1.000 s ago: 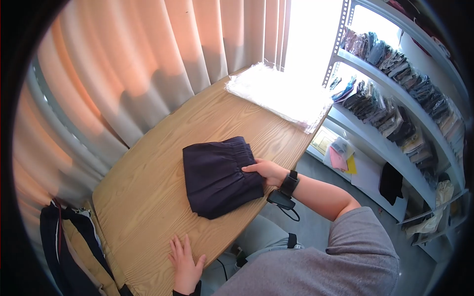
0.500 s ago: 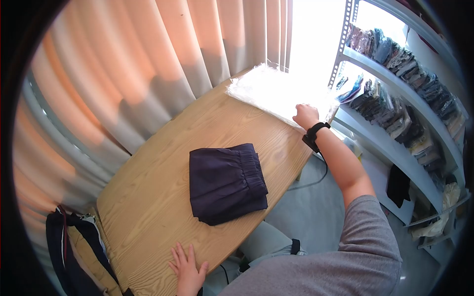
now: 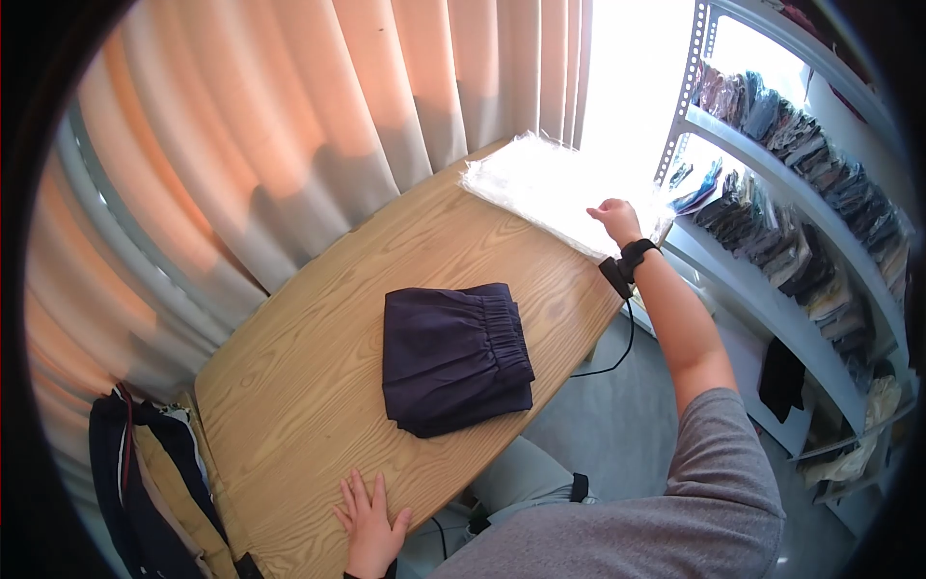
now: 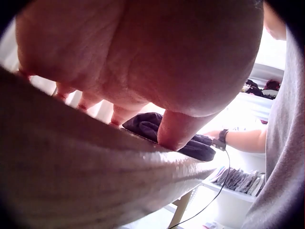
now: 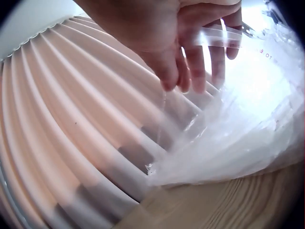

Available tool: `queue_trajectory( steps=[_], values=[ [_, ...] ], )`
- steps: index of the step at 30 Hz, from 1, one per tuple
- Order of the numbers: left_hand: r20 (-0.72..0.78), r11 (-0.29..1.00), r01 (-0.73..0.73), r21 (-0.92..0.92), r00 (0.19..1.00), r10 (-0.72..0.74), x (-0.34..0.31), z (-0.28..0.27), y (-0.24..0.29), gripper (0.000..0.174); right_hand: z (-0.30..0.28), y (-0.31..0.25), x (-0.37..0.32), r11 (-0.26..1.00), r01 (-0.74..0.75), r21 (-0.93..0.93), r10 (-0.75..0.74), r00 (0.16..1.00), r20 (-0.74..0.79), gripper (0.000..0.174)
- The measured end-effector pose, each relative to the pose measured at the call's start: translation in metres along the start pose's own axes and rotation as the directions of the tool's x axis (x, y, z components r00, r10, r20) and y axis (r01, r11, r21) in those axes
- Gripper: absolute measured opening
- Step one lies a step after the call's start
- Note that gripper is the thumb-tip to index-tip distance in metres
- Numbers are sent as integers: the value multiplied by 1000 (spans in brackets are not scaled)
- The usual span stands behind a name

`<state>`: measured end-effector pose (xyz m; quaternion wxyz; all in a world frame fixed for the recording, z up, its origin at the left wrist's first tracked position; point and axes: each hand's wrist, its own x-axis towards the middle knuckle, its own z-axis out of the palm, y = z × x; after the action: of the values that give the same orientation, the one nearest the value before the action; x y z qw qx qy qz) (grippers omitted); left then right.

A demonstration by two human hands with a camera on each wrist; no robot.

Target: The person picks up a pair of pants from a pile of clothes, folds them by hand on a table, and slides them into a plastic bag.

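Folded dark navy elastic-waist trousers or shorts (image 3: pixel 453 359) lie on the wooden table, with the gathered waistband facing right. My left hand (image 3: pixel 374 529) rests on the table near its front edge, fingers spread, in front of the garment. Over the stack of clear plastic bags (image 3: pixel 526 183) at the table's far end is my right hand (image 3: pixel 617 222). In the right wrist view, its thumb and index fingertip meet and pinch the edge of a thin clear plastic bag (image 5: pixel 186 129). Part of that film spreads across the other fingers.
A pleated curtain (image 3: pixel 318 125) hangs along the table's far left side. Shelves (image 3: pixel 772 164) of bagged clothes stand at the right. Dark and tan garments (image 3: pixel 145 473) hang beside the left end. A cable (image 3: pixel 617 357) trails from the right wrist.
My right hand let go of the folded garment's waistband and moved away to the plastic bags at the far end, where it now pinches film. My left hand stayed on the table.
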<state>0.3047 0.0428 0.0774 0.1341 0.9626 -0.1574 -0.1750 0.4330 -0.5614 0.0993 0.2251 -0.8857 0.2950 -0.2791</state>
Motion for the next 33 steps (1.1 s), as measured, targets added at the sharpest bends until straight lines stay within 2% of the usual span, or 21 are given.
queue_trajectory(
  steps=[1, 2, 4, 5, 6, 9, 12, 13, 14, 15, 16, 18, 19, 21, 25, 27, 28, 30, 31, 32, 33],
  values=[
    [-7, 1000, -9, 0, 1000, 9, 0, 1, -1, 76, 1, 2, 5, 987, -93, 135, 87, 995, 49, 27],
    [-15, 1000, -19, 0, 1000, 19, -1, 2, -2, 76, -3, -6, 2, 987, -88, 133, 82, 995, 48, 27],
    [-18, 1000, -19, -12, 1000, 19, -1, 0, -1, 76, -10, -24, -2, 940, 204, 274, -138, 961, -241, 28],
    [-17, 1000, -19, -18, 1000, 19, -2, 0, -1, 76, -18, -45, -10, 914, 304, 267, -228, 932, -282, 24],
    [-23, 1000, -18, -24, 1000, 17, 0, 3, -4, 76, -24, -67, -19, 912, 312, 266, -235, 930, -284, 24],
    [-34, 1000, -19, -8, 999, 19, 2, 6, -10, 78, -36, -139, -48, 734, 601, 315, -511, 795, -326, 15],
    [45, 1000, 10, 10, 999, -11, 1, -12, -12, 75, -42, -220, -92, 487, 798, 356, -725, 596, -345, 10],
    [-6, 933, -96, -346, 995, 101, 7, -11, -27, 74, -36, -239, -108, 456, 803, 384, -768, 573, -286, 10],
    [-102, 736, -205, -645, 978, 183, 10, -12, -38, 73, -31, -258, -125, 424, 805, 414, -808, 543, -229, 12],
    [-180, 683, -268, -680, 963, 199, 11, -18, -41, 67, -28, -278, -144, 349, 819, 454, -855, 477, -203, 11],
    [-188, 686, -254, -682, 967, 172, 9, -25, -39, 67, -23, -296, -163, 272, 824, 496, -896, 405, -181, 11],
    [-403, 396, -412, -821, 908, 112, 5, -41, -34, 60, -2, -323, -199, 104, 821, 562, -940, 265, -213, 7],
    [-408, 401, -404, -822, 909, 80, 3, -49, -35, 60, 8, -332, -219, 57, 818, 573, -954, 214, -210, 8],
    [-523, 270, -505, -820, 852, 3, 0, -61, -40, 60, 30, -346, -257, -74, 823, 563, -961, 91, -259, 12],
    [-552, 204, -525, -826, 828, -103, -5, -63, -70, 55, 56, -348, -329, -78, 746, 661, -981, 61, -184, 13],
    [-456, 380, -374, -846, 877, -152, -2, -60, -90, 47, 66, -345, -358, -12, 674, 739, -990, 98, -106, 13],
    [-457, 381, -368, -848, 873, -173, -1, -57, -93, 47, 68, -342, -370, -25, 662, 749, -990, 86, -109, 13],
    [-415, 342, -301, -890, 845, -336, 0, -51, -97, 49, 73, -334, -387, 43, 654, 755, -998, 63, 3, 14],
    [-415, 342, -297, -891, 839, -353, 2, -44, -106, 49, 79, -327, -394, 80, 640, 764, -996, 26, 83, 13],
    [-432, 373, -285, -883, 805, -407, 7, -36, -116, 52, 80, -323, -398, 70, 633, 771, -997, 14, 79, 13],
    [-449, 403, -271, -874, 768, -458, 9, -31, -124, 56, 80, -319, -400, 75, 602, 795, -992, -35, 120, 19]
  ],
)
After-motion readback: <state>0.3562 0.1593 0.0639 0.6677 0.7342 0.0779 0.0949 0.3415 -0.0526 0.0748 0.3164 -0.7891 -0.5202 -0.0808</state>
